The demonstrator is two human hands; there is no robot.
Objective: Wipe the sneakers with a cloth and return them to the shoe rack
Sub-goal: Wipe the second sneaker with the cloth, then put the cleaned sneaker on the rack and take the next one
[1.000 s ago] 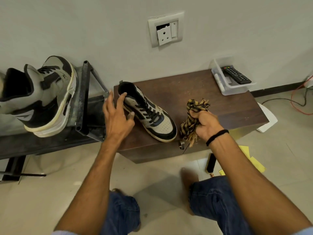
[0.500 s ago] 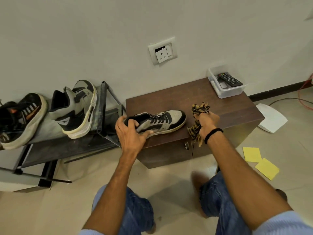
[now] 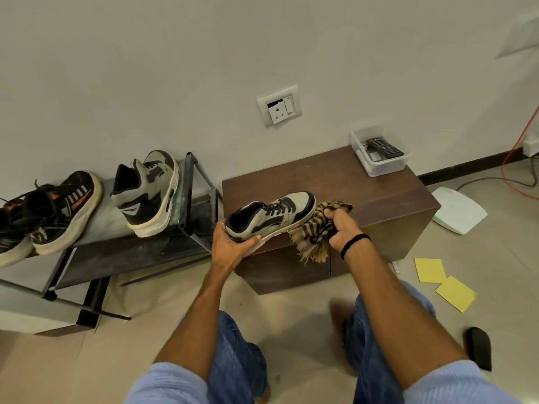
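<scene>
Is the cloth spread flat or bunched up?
Bunched: the striped cloth is crumpled in the right hand, fringe hanging below, beside the sneaker.

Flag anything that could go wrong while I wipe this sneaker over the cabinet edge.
The left hand holds the sneaker only by its heel, toe resting near the cabinet front edge; a hard wipe might twist it loose. The cloth, bunched in the right hand, trails fringe below the edge, which may snag.
</scene>
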